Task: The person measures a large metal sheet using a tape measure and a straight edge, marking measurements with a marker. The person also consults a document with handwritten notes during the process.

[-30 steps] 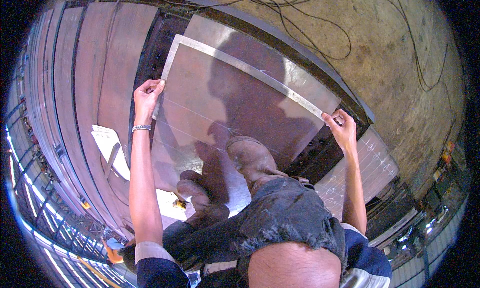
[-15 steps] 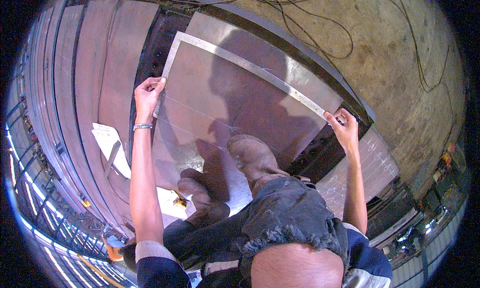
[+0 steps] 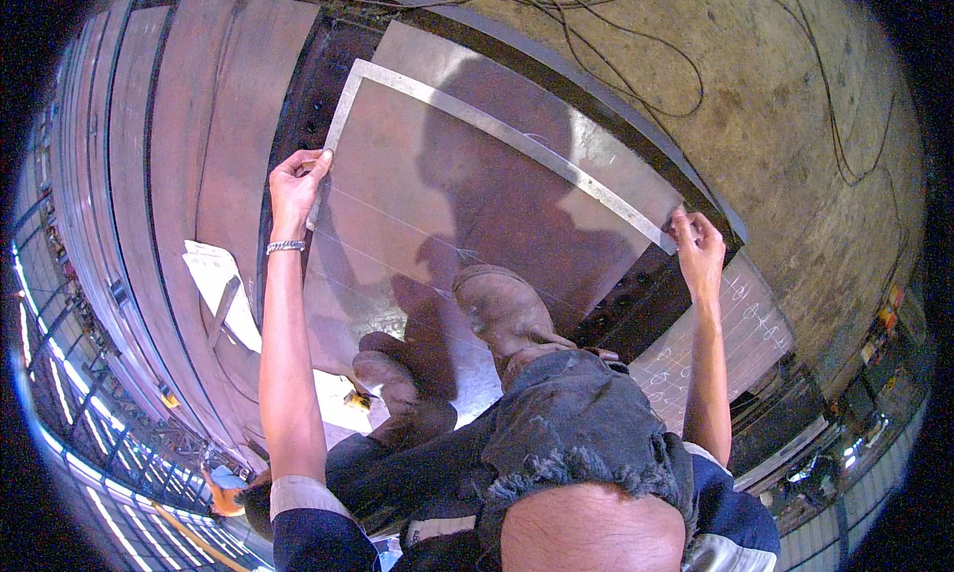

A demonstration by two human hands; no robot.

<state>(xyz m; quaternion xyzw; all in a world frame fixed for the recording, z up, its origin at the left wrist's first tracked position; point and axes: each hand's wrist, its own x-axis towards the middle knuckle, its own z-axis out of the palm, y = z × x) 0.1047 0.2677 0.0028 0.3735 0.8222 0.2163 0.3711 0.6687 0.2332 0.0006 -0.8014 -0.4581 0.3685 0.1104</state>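
A large pale metal carpenter's square (image 3: 497, 123) lies on a flat steel plate (image 3: 417, 184), its corner at the far left. My left hand (image 3: 296, 189) pinches the short leg, thumb on top, with a bracelet at the wrist. At the far end of the long leg, by the plate's right edge, is my right hand (image 3: 699, 246). Its fingers are curled and slightly blurred. Whatever they hold, if anything, is too small to make out. Thin pale lines cross the plate below the square.
My boots (image 3: 502, 304) stand on the plate. Long steel strips (image 3: 179, 125) lie to the left, near a white sheet (image 3: 221, 289). A plate with chalk marks (image 3: 730, 328) is at right. Dark cables (image 3: 686, 60) loop over the concrete floor (image 3: 785, 145).
My right hand has shifted a little to the right and off the square's end, uncovering more of the long leg. My left hand stays on the short leg, nearly still.
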